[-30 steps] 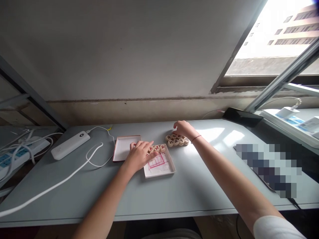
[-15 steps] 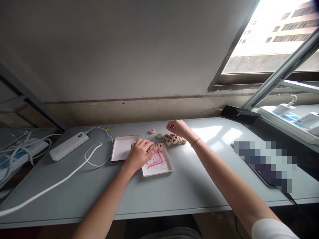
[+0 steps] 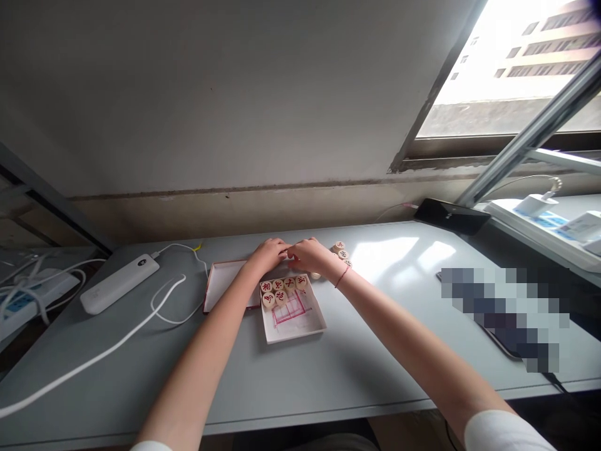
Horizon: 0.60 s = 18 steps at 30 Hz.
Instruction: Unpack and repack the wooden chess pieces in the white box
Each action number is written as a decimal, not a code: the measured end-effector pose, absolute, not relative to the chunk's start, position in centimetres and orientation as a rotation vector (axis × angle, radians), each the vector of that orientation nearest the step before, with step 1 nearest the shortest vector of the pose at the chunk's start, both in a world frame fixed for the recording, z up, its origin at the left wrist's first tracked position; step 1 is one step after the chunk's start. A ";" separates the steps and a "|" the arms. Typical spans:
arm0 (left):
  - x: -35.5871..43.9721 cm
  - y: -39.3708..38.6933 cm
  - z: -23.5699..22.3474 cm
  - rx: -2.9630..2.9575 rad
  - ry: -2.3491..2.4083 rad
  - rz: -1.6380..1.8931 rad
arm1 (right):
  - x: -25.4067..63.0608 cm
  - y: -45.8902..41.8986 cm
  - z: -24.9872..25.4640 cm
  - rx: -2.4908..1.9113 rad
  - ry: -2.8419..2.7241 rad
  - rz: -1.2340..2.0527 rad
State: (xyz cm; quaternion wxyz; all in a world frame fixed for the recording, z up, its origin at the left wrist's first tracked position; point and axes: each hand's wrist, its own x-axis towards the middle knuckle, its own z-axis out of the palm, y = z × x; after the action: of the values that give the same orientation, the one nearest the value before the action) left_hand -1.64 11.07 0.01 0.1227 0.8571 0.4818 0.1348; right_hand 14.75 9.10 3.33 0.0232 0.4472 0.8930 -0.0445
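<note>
Both hands have drawn together above the far edge of the white tray (image 3: 300, 329); left hand (image 3: 268, 255) and right hand (image 3: 310, 255) curl narrowly, fingertips meeting, any held piece hidden; flat xiangqi pieces (image 3: 280, 291) cluster along the tray's far edge, loose pieces (image 3: 340, 250) just beyond the right hand; open grey desk (image 3: 328, 376) lies lower centre.

On the desk (image 3: 282, 382) is a shallow tray (image 3: 300, 327), and game pieces (image 3: 280, 289) are sitting in its back part — a box lid (image 3: 224, 282) lies just left of it, a power bank (image 3: 119, 283) further left — and more pieces (image 3: 341, 250) lie behind the tray, toward right.
</note>
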 end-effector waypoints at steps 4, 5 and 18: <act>-1.7 10.6 0.6 2.458 1.464 0.467 | 15.3 8.8 3.6 1.329 2.764 -0.126; -1.8 10.2 0.8 2.436 1.493 0.518 | 15.4 8.7 3.6 1.321 2.755 -0.118; -3.8 1.2 1.5 2.127 1.471 1.089 | 17.4 3.9 6.1 1.477 3.053 -1.192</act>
State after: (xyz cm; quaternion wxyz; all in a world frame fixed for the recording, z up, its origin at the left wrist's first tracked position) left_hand -3.82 1.17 1.53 0.1668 0.7474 0.5169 0.3826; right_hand 17.41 3.85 6.07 -0.2248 0.4003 0.8276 -0.3230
